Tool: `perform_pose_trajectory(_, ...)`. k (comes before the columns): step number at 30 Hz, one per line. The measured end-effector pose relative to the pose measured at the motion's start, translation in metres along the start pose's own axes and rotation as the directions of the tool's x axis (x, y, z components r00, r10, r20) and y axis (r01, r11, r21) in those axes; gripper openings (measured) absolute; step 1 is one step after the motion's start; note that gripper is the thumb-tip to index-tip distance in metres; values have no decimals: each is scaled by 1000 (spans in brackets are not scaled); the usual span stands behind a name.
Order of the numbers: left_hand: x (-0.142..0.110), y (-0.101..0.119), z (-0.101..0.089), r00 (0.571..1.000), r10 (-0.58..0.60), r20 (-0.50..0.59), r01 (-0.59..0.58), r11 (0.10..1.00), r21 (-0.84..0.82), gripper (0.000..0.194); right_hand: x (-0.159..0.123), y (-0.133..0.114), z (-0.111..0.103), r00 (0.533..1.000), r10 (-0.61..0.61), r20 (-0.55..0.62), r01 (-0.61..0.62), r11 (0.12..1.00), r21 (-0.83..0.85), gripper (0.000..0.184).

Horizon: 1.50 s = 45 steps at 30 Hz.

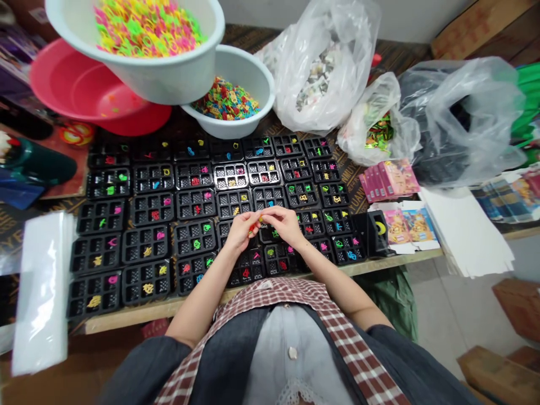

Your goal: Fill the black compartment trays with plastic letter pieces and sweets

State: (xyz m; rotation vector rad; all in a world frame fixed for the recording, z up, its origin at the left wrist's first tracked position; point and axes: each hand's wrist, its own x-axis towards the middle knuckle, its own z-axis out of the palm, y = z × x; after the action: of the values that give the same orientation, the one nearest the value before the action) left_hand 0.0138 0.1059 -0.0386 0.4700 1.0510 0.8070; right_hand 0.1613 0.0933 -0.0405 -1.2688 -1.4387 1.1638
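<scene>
My left hand [243, 230] is curled round a few small coloured plastic pieces [252, 229], with green and red showing between the fingers. The fingertips of my right hand [283, 223] meet those of the left, pinching what looks like a small yellow piece [261, 218]. Both hands hover over rows of black compartment trays [148, 239]. Most trays carry small bright plastic pieces in a couple of their compartments, such as gold ones [148, 288] and a pink ring [112, 279]. The trays under my hands and forearms are partly hidden.
Behind the trays stand a large pale basin [169, 76] of ring-like pieces, a smaller basin [236, 128] of mixed pieces and a red basin [63, 84]. Plastic bags [324, 101], pink packets [390, 177] and white sheets [468, 225] lie rightward; clear sleeves [42, 292] lie left.
</scene>
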Motion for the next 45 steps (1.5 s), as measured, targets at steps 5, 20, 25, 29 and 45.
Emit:
perform_pose_trajectory(5,14,17,7,999,32,0,-32,995,-99,41,37,20,-4,981,-53,-187,26,990,-142,27)
perform_pose_trajectory(20,27,24,2,993,-9,-115,-20,967,-254,48,62,5,4,935,-285,210,348,848,-399,8)
perform_pose_trajectory(25,28,31,-9,996,-17,-89,-16,932,-363,29,108,14,5,963,-258,77,259,810,-526,14)
perform_pose_trajectory(29,28,41,-18,993,-99,-71,46,843,-537,11,159,26,3,993,-107,55,112,657,-746,16)
perform_pose_trajectory(45,30,29,-6,984,-179,-6,131,740,-660,32,60,0,12,894,-227,387,433,666,-608,21)
